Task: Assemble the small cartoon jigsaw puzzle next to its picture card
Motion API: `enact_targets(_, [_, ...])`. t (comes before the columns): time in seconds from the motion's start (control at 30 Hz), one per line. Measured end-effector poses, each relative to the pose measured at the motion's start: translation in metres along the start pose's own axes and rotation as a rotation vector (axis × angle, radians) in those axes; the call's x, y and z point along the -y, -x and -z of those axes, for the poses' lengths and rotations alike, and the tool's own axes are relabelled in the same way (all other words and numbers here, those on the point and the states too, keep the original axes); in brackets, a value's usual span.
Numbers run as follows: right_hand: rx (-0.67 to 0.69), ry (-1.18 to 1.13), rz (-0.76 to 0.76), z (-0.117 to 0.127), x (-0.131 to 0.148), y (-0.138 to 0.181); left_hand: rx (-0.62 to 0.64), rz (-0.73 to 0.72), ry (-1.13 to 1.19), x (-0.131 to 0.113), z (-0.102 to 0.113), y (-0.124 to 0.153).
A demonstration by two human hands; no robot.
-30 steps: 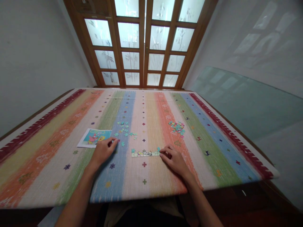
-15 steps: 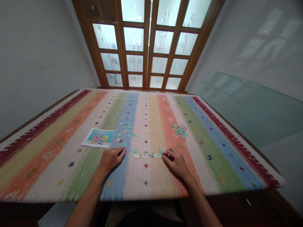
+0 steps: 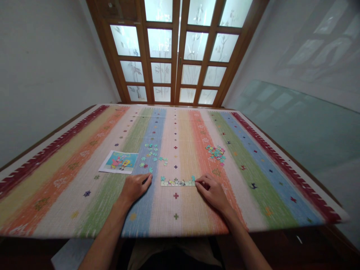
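On striped cloth (image 3: 187,146) — SpongeBob picture card (image 3: 119,162); right hand (image 3: 212,191) at puzzle strip (image 3: 177,183).

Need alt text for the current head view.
A person's right hand is at the right end of a joined jigsaw strip on a striped tablecloth; the left hand is near a loose teal piece. Beyond, scattered pieces lie left and a denser pile right, with a cartoon picture left of the scattered pieces.

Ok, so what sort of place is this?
Likely a room in a home, perhaps for dining: there's a striped tablecloth, wooden doors with frosted-looking panes, and loose jigsaw pieces.
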State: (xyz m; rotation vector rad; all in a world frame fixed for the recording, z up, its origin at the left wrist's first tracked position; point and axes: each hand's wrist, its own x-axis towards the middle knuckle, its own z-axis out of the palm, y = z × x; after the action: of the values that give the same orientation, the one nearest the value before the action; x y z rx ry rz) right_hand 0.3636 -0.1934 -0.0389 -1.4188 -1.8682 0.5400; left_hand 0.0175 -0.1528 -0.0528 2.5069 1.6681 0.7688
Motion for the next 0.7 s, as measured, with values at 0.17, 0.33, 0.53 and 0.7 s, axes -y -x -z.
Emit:
enact_targets(0.17, [0.02,0.024,0.017,0.0,-0.001,-0.003,-0.045,-0.077,-0.026,0.0,-0.002,0.0])
enact_targets(0.33, [0.065,0.05,0.025,0.004,-0.002,-0.008,0.072,-0.133,-0.121,-0.004,0.006,-0.008])
enact_targets(0.53, [0.16,0.085,0.085,0.014,-0.002,-0.018,0.206,-0.231,-0.194,-0.004,0.016,-0.022])
enact_targets(0.7, [0.21,0.094,0.14,0.021,-0.004,-0.031,0.22,-0.276,-0.098,0.007,0.025,-0.031])
